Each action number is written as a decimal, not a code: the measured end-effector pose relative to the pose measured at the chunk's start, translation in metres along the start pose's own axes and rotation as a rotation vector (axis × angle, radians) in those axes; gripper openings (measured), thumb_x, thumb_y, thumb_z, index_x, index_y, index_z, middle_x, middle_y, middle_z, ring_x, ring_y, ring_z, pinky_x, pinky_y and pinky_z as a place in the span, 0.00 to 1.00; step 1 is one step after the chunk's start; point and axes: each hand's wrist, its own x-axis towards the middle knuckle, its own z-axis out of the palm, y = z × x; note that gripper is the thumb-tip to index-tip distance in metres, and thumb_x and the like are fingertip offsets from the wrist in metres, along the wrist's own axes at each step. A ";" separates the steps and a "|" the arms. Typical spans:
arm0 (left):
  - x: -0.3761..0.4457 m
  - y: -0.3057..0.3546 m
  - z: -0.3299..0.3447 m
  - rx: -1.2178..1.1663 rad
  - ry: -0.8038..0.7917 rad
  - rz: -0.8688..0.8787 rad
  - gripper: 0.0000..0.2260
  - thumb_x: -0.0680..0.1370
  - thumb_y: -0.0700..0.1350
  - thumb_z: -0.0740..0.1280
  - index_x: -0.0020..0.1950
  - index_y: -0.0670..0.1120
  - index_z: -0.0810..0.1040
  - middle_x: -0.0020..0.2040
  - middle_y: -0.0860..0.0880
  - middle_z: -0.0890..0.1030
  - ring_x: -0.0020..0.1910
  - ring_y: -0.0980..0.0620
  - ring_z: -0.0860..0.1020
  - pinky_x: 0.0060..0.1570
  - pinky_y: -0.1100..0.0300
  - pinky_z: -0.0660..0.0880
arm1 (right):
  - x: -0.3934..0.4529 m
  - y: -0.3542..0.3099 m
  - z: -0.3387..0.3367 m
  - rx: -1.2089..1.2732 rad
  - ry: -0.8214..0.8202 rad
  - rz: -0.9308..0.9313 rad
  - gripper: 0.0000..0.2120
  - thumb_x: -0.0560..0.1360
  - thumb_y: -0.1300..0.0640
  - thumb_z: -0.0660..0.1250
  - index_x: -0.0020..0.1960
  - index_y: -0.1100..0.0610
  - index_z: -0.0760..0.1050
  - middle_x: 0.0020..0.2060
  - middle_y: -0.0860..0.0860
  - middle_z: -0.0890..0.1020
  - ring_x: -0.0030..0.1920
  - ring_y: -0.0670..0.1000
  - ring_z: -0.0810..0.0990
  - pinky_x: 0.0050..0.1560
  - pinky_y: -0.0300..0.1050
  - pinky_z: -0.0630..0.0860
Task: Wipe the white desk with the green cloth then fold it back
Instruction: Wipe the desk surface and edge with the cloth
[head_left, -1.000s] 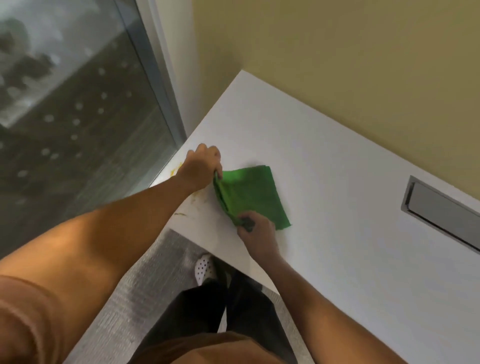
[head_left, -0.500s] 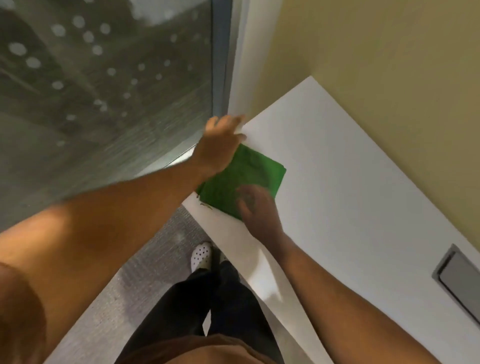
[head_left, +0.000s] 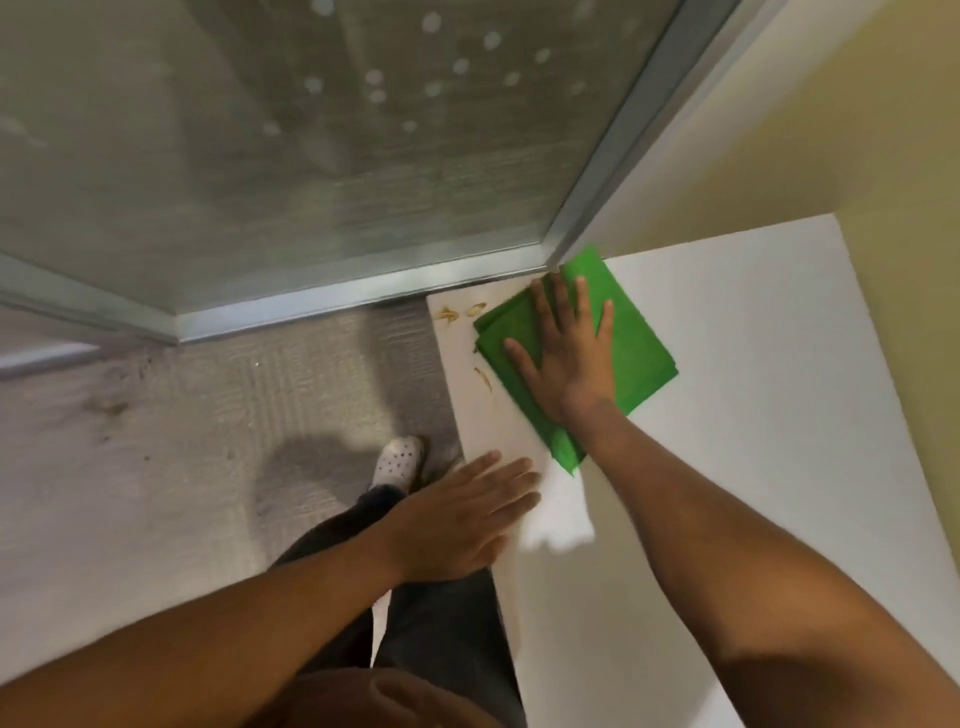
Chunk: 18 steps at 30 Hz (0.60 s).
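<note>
Head view, cloth: the folded green fabric cloth (head_left: 639, 353) is laid flat near the corner of the white laminate desk (head_left: 753, 426), its far corner touching the metal window frame (head_left: 613, 171). Half a second ago it was held under both hands; a second ago its edge was being pinched.
Head view, right hand: the right hand (head_left: 566, 353) is pressed palm-down on the cloth with the fingers (head_left: 556, 306) spread wide, nothing being gripped.
Head view, left hand: the left hand (head_left: 457, 525) has been taken off the cloth and is now held flat at the near edge of the desk, fingers straight and close together, holding nothing; whether the surface is touched cannot be told.
Head view, stains: yellowish smears (head_left: 462, 313) are seen on the desk just beside the cloth's left edge, with a further one (head_left: 483, 376) nearer the person, all uncovered.
Head view, floor: grey carpet (head_left: 218, 415) and a white perforated shoe (head_left: 397, 460) are seen below the desk edge.
Meaning for the task: preparation of the cloth is judged finished and one-handed wiping begun; the smears are not yet removed, and the refolding is left for later.
</note>
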 end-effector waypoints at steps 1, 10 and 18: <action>0.007 0.002 0.006 -0.004 -0.023 0.000 0.26 0.87 0.52 0.59 0.83 0.40 0.64 0.85 0.40 0.61 0.86 0.42 0.55 0.82 0.40 0.59 | 0.004 0.000 0.000 0.011 0.018 0.004 0.41 0.82 0.29 0.46 0.86 0.51 0.48 0.86 0.52 0.50 0.86 0.60 0.43 0.82 0.72 0.45; 0.018 0.000 0.043 -0.084 0.102 0.171 0.30 0.85 0.55 0.62 0.80 0.37 0.69 0.83 0.38 0.66 0.84 0.42 0.62 0.82 0.40 0.59 | -0.014 0.007 0.014 -0.009 0.048 -0.144 0.34 0.87 0.38 0.45 0.87 0.54 0.45 0.87 0.51 0.48 0.86 0.57 0.43 0.83 0.69 0.48; 0.003 0.030 0.081 -0.147 0.110 0.195 0.33 0.84 0.55 0.66 0.84 0.40 0.63 0.85 0.44 0.62 0.86 0.47 0.55 0.85 0.50 0.42 | -0.022 -0.015 0.019 -0.050 0.026 -0.199 0.34 0.86 0.37 0.41 0.87 0.54 0.44 0.87 0.51 0.46 0.86 0.57 0.42 0.84 0.68 0.45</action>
